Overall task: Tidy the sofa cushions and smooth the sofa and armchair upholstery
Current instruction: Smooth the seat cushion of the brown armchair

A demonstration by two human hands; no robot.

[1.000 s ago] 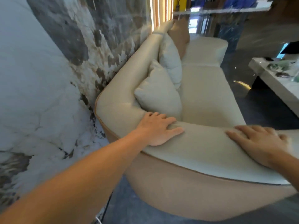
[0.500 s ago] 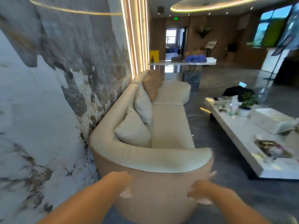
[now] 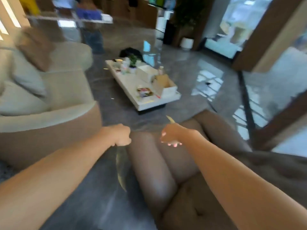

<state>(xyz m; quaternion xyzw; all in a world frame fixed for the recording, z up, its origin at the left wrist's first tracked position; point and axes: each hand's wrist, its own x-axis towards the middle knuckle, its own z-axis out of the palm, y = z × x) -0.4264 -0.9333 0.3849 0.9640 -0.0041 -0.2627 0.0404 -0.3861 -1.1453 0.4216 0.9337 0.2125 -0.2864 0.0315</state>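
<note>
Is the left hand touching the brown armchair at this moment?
Cannot tell. In the head view the left hand, curled, lies right at the armchair armrest's edge, but motion blur hides any contact or gap.

A glossy grey floor (image 3: 191, 77) carries the cream sofa (image 3: 49, 113), a brown armchair (image 3: 174, 163) and a low white bench (image 3: 131, 83). On the bench stand an open cardboard box (image 3: 164, 85), a small potted plant (image 3: 132, 61) and blurred clutter.

No lettering, label, brand or number is legible: packets on the low white rectangular worktop (image 3: 146, 103) are too blurred to read.
</note>
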